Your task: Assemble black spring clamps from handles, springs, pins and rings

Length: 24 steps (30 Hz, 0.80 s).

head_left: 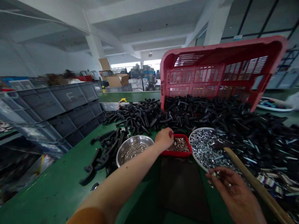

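My left hand reaches over the left side of a red tray of small metal pins. Its fingers are curled together, and anything between them is hidden. Half-turned palm up, my right hand is closed loosely around a few small shiny metal parts, held by the thumb and fingertips. It is at the near edge of a white basin full of small silvery hardware. Left of the red tray stands a steel bowl with tiny metal pieces.
Black handle-shaped parts lie heaped across the green table, spilling from a tipped red crate. A hammer with a wooden handle crosses the right side. A dark pad lies in front. Grey crates are stacked left.
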### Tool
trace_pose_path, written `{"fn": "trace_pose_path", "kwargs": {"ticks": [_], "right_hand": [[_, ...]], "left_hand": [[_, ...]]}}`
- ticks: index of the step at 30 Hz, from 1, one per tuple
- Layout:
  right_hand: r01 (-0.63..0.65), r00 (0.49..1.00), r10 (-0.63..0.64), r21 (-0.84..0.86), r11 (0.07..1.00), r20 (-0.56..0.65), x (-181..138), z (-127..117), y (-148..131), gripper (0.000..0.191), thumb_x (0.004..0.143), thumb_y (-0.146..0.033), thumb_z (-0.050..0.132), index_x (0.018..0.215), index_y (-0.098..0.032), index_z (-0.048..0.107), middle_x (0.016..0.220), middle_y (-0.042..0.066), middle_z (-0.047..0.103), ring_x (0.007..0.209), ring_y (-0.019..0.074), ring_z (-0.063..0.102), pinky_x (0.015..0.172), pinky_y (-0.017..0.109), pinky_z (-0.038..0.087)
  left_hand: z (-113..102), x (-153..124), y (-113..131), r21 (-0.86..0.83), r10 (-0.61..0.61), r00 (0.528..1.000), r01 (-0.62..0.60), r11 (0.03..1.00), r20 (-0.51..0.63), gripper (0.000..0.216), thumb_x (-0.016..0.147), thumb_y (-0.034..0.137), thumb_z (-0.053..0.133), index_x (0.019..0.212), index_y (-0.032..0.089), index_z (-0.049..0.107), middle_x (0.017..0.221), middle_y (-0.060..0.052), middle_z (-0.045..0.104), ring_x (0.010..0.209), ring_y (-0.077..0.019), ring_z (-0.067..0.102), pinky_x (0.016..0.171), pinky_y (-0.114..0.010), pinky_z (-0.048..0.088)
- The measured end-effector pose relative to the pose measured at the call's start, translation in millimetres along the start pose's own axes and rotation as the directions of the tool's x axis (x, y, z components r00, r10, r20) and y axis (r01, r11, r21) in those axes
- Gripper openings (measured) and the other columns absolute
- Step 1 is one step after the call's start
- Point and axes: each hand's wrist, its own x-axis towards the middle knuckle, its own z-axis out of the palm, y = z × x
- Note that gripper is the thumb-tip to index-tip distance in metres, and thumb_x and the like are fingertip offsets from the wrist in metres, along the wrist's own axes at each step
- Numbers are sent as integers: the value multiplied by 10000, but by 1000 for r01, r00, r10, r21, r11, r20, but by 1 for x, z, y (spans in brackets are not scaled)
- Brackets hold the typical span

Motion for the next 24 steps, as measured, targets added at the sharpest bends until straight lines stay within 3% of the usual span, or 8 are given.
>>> {"fn": "trace_pose_path", "kwargs": {"ticks": [3,5,8,11,15,18,22,24], "right_hand": [[-7,995,8,-6,1000,100,1,5,14,356,640,-452,635,892,-217,546,852,56,667,819,212,643,714,268,535],[12,989,-7,-31,999,149,1,9,24,326,656,-443,623,882,-218,555,864,54,665,826,206,643,711,257,535],[66,978,-47,-87,994,202,1,10,35,276,689,-418,600,879,-222,563,872,49,660,819,191,643,698,238,534],[122,970,-88,-139,983,225,0,9,37,251,722,-389,576,912,-225,555,893,43,649,827,175,637,712,228,523],[137,970,-100,-158,978,220,-2,9,31,246,738,-397,561,912,-225,547,868,40,644,816,174,634,701,235,519],[116,977,-94,-105,988,193,-5,11,24,260,729,-406,576,911,-224,540,875,48,638,833,185,626,718,261,512],[61,994,-72,120,991,85,-7,11,8,291,710,-404,615,924,-232,519,864,44,631,827,191,623,753,303,499],[57,996,-74,267,962,55,-7,10,-2,272,718,-387,618,924,-240,519,876,39,627,840,184,613,767,312,487]], "left_hand": [[2,61,-10,95,-9,996,1,996,91,428,741,381,540,1143,233,539,1093,-77,598,1009,-243,532,860,-343,390],[12,86,-9,129,-5,983,-19,992,183,415,688,395,601,1075,245,597,1067,-54,622,992,-234,550,851,-305,399],[22,103,-7,162,-18,961,-28,986,276,308,613,346,674,901,237,676,1013,-35,650,970,-218,566,827,-251,406],[6,104,-15,187,-64,957,10,982,284,244,562,263,709,799,209,690,977,-57,658,985,-236,557,823,-260,401],[-51,90,-43,192,-162,968,126,973,189,192,585,216,682,760,137,670,961,-141,635,1033,-290,513,809,-324,399],[-89,64,-54,89,-203,962,189,978,185,197,695,295,603,797,134,651,807,-103,647,854,-222,572,694,-276,427],[-87,-2,-39,-238,-152,956,214,947,251,396,882,403,289,1001,147,567,723,-52,608,594,-105,536,539,-204,405],[-63,-48,-23,-702,-32,888,384,600,458,322,870,386,353,1041,167,515,720,-34,582,552,-88,510,517,-197,386]]}}
